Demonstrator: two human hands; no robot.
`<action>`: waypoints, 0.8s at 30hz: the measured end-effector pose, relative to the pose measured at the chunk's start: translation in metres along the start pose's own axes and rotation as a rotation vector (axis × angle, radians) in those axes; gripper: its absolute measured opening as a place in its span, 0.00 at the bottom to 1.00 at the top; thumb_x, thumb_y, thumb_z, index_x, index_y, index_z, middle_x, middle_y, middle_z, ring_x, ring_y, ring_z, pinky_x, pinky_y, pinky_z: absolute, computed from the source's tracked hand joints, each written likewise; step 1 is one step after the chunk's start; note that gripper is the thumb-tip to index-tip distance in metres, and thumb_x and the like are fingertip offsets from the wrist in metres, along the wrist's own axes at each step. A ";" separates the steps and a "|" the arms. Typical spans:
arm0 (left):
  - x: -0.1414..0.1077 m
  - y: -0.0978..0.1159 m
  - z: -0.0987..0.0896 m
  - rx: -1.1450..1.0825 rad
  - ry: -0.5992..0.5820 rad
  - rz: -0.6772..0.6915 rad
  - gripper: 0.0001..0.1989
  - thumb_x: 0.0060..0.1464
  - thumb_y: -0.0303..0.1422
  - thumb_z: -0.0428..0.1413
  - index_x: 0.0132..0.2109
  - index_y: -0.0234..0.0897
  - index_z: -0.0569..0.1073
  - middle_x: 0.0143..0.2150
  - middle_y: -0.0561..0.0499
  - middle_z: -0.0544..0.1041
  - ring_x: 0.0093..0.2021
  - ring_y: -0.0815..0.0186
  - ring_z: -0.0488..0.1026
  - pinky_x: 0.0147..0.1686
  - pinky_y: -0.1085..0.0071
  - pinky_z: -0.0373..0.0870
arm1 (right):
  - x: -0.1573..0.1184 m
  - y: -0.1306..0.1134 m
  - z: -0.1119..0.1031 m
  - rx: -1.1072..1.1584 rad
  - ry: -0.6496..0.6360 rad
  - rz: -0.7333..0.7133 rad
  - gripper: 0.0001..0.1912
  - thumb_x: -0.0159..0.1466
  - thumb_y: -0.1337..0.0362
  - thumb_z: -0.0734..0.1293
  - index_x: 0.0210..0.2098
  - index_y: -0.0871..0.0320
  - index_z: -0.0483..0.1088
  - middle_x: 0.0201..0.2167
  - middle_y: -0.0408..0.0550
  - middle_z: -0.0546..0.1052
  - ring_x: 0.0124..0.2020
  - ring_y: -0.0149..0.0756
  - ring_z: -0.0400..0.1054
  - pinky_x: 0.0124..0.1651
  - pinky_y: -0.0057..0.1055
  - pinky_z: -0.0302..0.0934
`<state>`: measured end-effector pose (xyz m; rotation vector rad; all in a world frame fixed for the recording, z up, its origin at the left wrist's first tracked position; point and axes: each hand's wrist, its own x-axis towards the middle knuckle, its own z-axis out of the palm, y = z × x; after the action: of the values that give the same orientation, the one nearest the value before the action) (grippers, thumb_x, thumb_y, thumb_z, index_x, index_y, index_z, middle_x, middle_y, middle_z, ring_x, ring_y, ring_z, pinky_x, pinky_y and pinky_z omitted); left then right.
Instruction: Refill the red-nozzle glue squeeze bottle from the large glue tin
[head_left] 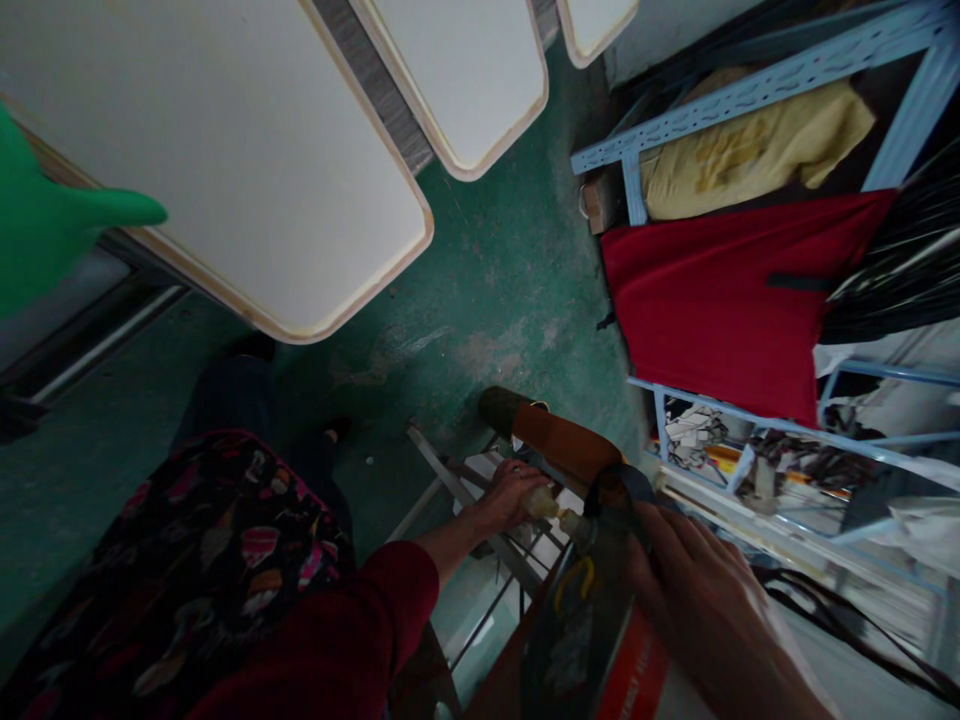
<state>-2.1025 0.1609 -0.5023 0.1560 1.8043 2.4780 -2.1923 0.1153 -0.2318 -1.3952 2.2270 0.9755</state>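
My left hand (pixel 514 497), below a red sleeve, has its fingers closed around a small yellowed, translucent piece (pixel 541 502). That piece sits right at the narrow spout (pixel 576 527) of a dark container with a red label band (pixel 637 660); whether the two are joined I cannot tell. My right hand (pixel 701 590) is wrapped over the container's upper side by its dark handle (pixel 615 487), with some fingertips hidden. Just beyond the container lies an orange-brown cylinder (pixel 570 440) with a dark green end.
White boards with pale edges (pixel 285 160) stretch across the upper left, a green pointed object (pixel 67 215) over them. Blue metal shelving (pixel 757 90) on the right carries a yellow sack (pixel 757 150) and a red cloth (pixel 720 300). A metal frame (pixel 442 475) stands beside my left hand.
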 end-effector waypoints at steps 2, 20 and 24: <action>0.000 -0.001 0.001 0.011 0.000 -0.014 0.25 0.43 0.37 0.56 0.52 0.38 0.69 0.51 0.47 0.72 0.52 0.55 0.63 0.53 0.60 0.55 | 0.000 0.001 0.000 -0.011 -0.012 -0.014 0.14 0.64 0.61 0.55 0.45 0.62 0.62 0.35 0.52 0.74 0.34 0.39 0.70 0.32 0.33 0.63; -0.002 -0.005 0.006 -0.015 0.039 0.008 0.27 0.41 0.37 0.58 0.52 0.37 0.70 0.50 0.47 0.72 0.52 0.55 0.63 0.53 0.60 0.56 | -0.001 0.000 0.000 -0.040 -0.020 0.004 0.14 0.65 0.62 0.54 0.45 0.62 0.62 0.36 0.54 0.74 0.35 0.39 0.70 0.33 0.33 0.63; -0.003 -0.007 0.007 -0.007 0.031 0.006 0.28 0.40 0.39 0.59 0.52 0.37 0.70 0.51 0.47 0.71 0.52 0.54 0.63 0.53 0.59 0.57 | -0.003 0.002 0.002 -0.049 -0.026 -0.019 0.13 0.65 0.62 0.54 0.45 0.61 0.62 0.36 0.52 0.74 0.35 0.39 0.69 0.32 0.33 0.63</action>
<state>-2.0988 0.1695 -0.5067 0.1240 1.8096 2.5039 -2.1924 0.1189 -0.2304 -1.4137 2.1808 1.0427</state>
